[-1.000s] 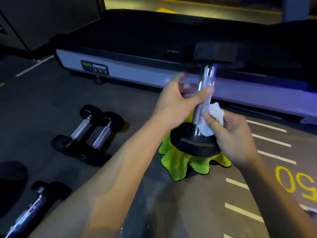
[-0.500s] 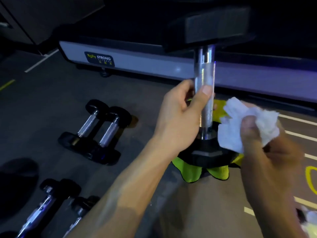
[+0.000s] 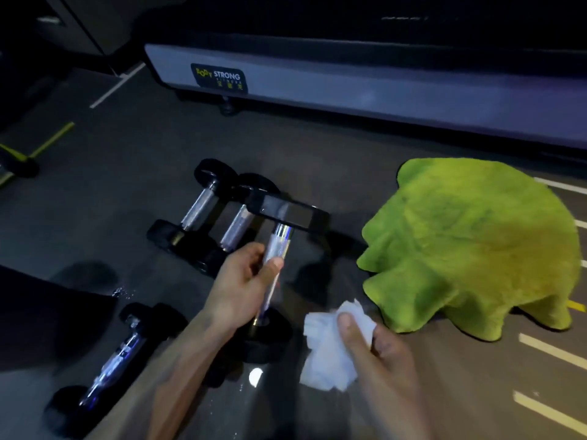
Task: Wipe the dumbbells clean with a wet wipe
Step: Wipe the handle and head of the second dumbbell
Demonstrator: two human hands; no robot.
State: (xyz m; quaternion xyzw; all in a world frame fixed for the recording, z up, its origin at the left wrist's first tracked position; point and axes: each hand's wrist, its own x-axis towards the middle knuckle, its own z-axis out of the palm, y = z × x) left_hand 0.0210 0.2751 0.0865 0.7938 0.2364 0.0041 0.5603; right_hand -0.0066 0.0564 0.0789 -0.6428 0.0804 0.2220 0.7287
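At frame centre the left hand (image 3: 241, 290) grips a dumbbell (image 3: 276, 249) by its chrome handle, seemingly tilted. Lower right, the right hand (image 3: 378, 354) pinches a crumpled wet wipe (image 3: 327, 350), apart from it.

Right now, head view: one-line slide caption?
Left hand grips a dumbbell by its handle; right hand holds a wet wipe beside a green cloth.

A crumpled lime-green microfibre cloth (image 3: 470, 249) sits in a raised heap on the dark grey gym floor (image 3: 127, 173), which carries painted white stripes (image 3: 552, 354) at the right. Behind runs a long grey-and-black machine base (image 3: 349, 81) (its label (image 3: 219, 77) reads "STRONG").
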